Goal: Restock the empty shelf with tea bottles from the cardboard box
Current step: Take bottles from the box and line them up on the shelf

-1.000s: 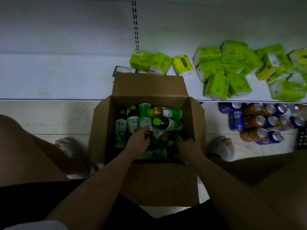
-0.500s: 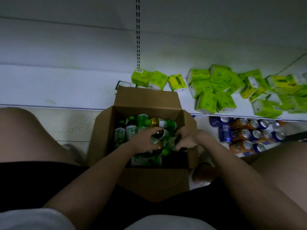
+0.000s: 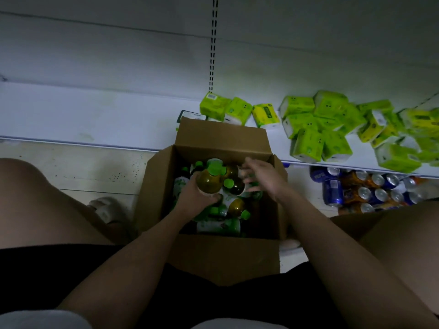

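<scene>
- Now the left hand (image 3: 198,198) is wrapped around the lower body of a tea bottle (image 3: 210,180), gripping it above the open cardboard box (image 3: 215,257).
- Its long axis runs nearly toward the camera, green cap (image 3: 215,167) uppermost and tipped slightly toward the shelf.
- The right hand (image 3: 263,178) hovers just beside it, fingers spread and holding nothing.
- More bottles (image 3: 234,206) lie jumbled inside the box, caps pointing various ways.
- The box sits on a pale floor (image 3: 83,169) between the person's knees, against a white shelf (image 3: 83,117) whose left stretch is bare.
- Green packets (image 3: 316,129) crowd the shelf's right; cans (image 3: 363,191) lie below them.
- Lighting is dim.
</scene>
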Tool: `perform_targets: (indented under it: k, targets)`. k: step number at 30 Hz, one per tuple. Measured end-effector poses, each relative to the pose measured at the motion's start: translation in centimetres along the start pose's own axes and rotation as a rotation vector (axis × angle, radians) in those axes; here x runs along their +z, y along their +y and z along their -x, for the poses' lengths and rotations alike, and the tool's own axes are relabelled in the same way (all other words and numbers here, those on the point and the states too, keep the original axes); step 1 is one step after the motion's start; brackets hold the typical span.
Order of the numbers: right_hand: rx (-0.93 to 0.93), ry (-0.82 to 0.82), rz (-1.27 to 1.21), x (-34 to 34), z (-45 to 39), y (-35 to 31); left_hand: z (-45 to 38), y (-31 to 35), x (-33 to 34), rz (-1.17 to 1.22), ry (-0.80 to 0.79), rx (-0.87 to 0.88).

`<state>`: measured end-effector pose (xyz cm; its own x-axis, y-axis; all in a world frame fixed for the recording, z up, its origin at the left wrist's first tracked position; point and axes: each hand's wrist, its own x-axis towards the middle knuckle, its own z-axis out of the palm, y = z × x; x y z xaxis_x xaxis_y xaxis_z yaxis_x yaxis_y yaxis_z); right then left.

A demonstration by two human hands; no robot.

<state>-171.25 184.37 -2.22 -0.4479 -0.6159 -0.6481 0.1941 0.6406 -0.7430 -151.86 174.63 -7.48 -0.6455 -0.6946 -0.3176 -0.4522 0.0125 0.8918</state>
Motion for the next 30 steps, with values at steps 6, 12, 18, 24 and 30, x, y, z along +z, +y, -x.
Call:
perform_targets:
  k: [6,12,18,24,30]
  targets:
    - [-0.152,0.047,0.451,0.8,-3.7,5.3,-1.9,-0.4,-0.5,0.140,0.046,-0.074]
    - [-0.179,-0.022,0.714,1.0,-7.8,7.7,-4.6,-1.2,0.0,0.144,0.102,-0.159]
    - [-0.160,-0.101,0.825,1.0,-10.4,9.2,-6.1,-1.6,0.6,0.147,0.115,-0.199]
    - [-0.218,-0.030,0.827,0.8,-10.7,9.2,-6.6,-1.3,0.5,0.155,0.123,-0.197]
    - [-0.194,0.017,0.367,-1.7,-7.8,7.4,-6.5,-0.3,-0.6,0.207,0.049,-0.202]
